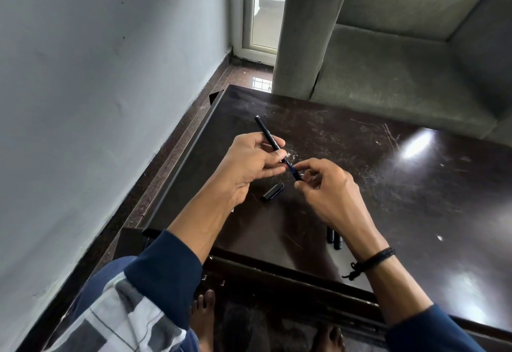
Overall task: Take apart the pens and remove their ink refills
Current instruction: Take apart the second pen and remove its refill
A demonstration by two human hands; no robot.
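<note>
Head camera, from the left: a pale grey wall (97, 74) runs beside a dark, scratched table (415, 185). Over the table's left part the left hand (253, 163) curls its fingers and thumb around the near end of a black pen barrel (268, 134), which slants up and away to the far left and carries white lettering. Below the hands, a black cap (273, 191) lies on the table by itself. Out of the barrel's near end shows a short length of blue refill (291, 168), bridging the gap between the two hands. The right hand (327, 185) pinches the pen's dark front piece at the refill's near end with thumb and fingertips, its other fingers loosely bent. Under the right forearm lie two more black pens (333, 238), side by side and partly hidden. A black cord band (379, 258) circles the right wrist. A grey sofa (401, 46) stands at the far right.
</note>
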